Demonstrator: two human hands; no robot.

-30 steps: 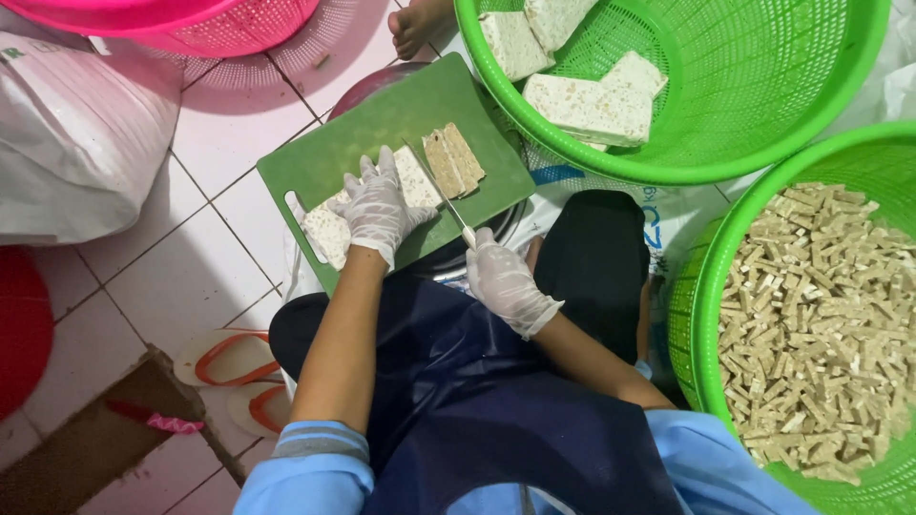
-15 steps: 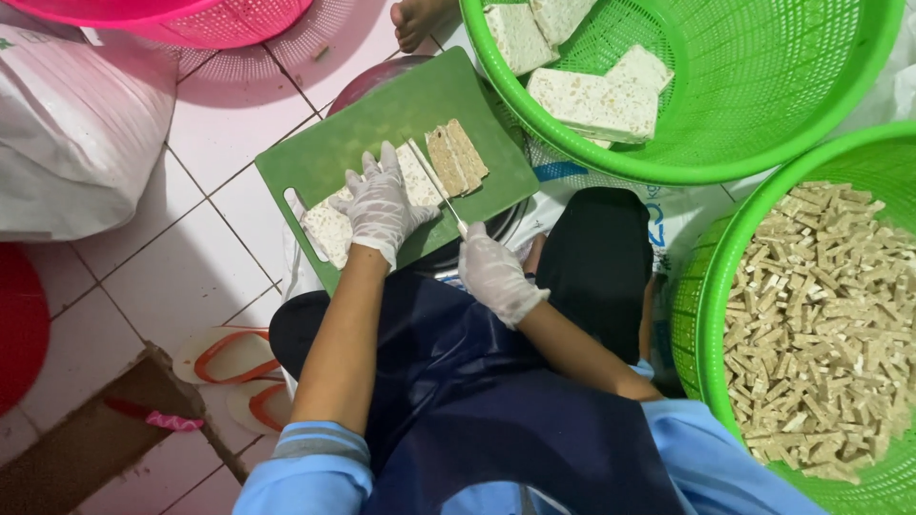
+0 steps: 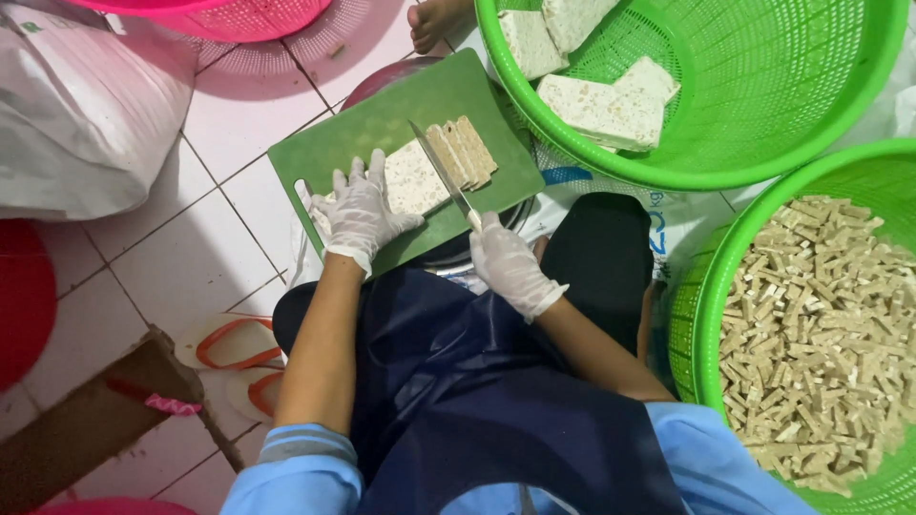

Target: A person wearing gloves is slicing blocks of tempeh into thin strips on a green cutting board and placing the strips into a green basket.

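My left hand (image 3: 361, 210), in a white glove, presses flat on a pale tempeh slab (image 3: 412, 178) lying on a green cutting board (image 3: 382, 119). My right hand (image 3: 508, 263), also gloved, grips a knife (image 3: 441, 175) whose blade rests across the slab, between the uncut part and three cut strips (image 3: 465, 153) at its right end. The board sits in front of my knees, over a dark round stand.
A green basket (image 3: 725, 143) at the top right holds whole tempeh blocks. Another green basket (image 3: 706, 315) at the right is full of small cut pieces. Someone's bare foot (image 3: 437, 19), pink baskets, a white sack (image 3: 86, 124), sandals (image 3: 234, 348) and cardboard lie on the tiled floor.
The knife has come down onto the slab beside the cut strips, and my right hand moved up toward the board. My left hand stays on the slab.
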